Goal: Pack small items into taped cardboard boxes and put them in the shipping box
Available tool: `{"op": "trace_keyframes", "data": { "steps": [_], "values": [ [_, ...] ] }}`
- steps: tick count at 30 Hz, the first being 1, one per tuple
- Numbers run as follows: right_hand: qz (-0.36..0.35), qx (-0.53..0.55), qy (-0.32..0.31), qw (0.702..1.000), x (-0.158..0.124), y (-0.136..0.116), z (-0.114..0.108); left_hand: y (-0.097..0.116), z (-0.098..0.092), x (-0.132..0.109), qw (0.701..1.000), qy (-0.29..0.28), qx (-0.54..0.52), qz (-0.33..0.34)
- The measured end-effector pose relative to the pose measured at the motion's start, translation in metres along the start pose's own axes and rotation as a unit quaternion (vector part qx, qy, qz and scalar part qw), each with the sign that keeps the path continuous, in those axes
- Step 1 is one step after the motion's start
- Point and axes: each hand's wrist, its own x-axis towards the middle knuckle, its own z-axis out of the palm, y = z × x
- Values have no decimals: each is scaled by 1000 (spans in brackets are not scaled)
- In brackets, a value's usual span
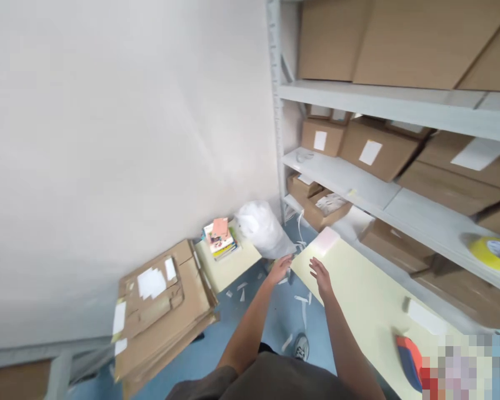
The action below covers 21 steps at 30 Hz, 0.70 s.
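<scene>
Both my arms reach forward over the blue floor. My left hand (280,269) is open, fingers stretched toward the near corner of a pale yellow table (358,300) and just below a white plastic bag (263,229). My right hand (320,276) is open too, fingers spread above the table's left end, holding nothing. A small pale pink block (325,240) lies at the table's far end, a little beyond my right hand.
A grey shelf rack (383,105) with cardboard boxes fills the right. A yellow tape roll (495,253) lies on it. Flattened cardboard (162,311) is stacked at left by a low yellow table with books (220,239). Paper scraps litter the floor.
</scene>
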Motion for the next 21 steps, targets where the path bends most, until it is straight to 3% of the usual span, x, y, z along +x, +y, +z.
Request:
{"op": "trace_keyframes", "data": {
  "steps": [5, 10, 13, 17, 21],
  "values": [
    [-18, -48, -86, 995, -15, 9, 87, 2, -82, -42, 997, 77, -6, 2],
    [-23, -56, -113, 992, -29, 20, 175, 8, -163, -80, 995, 94, -26, 25],
    [-26, -61, -121, 990, -38, 29, 211, 11, -201, -93, 994, 107, -17, 31],
    [-31, -66, -109, 991, -46, 38, 233, 15, -228, -93, 992, 120, -17, 20],
    [-35, -63, -108, 992, -46, 33, 232, 18, -226, -84, 992, 125, -22, 15]
  ]
}}
